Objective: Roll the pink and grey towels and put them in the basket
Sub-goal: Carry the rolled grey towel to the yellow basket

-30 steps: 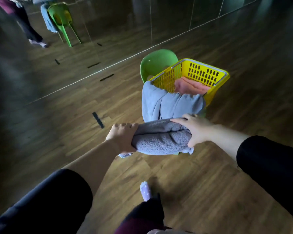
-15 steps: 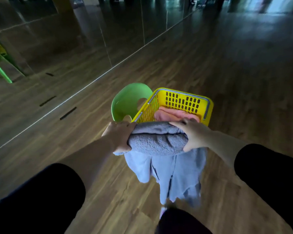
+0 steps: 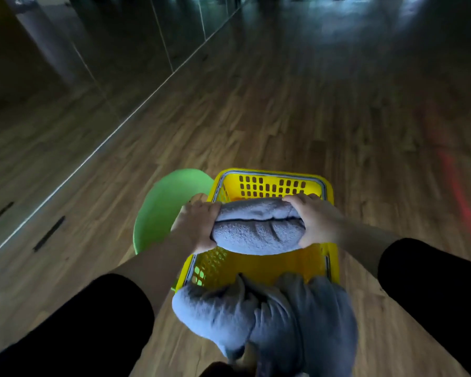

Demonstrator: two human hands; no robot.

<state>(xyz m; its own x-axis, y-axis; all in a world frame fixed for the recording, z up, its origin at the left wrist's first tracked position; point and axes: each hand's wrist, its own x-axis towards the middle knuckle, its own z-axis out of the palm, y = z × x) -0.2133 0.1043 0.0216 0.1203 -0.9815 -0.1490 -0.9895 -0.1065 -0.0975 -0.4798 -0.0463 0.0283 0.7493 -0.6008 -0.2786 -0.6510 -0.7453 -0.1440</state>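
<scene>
A rolled grey towel (image 3: 259, 231) is held over the open top of the yellow basket (image 3: 272, 180). My left hand (image 3: 197, 227) grips its left end and my right hand (image 3: 314, 221) grips its right end. The roll lies level, across the basket's width. The pink towel is hidden behind the grey roll and my hands. A loose grey-blue garment (image 3: 267, 314) hangs over the basket's near rim.
The basket sits on a green plastic chair (image 3: 163, 205) on a wooden floor. A mirrored wall (image 3: 79, 63) runs along the left. A red line (image 3: 457, 180) marks the floor at the right.
My hands carried the grey roll forward from in front of the basket to above its opening. The camera tipped forward, so the garment on the near rim now fills the lower view.
</scene>
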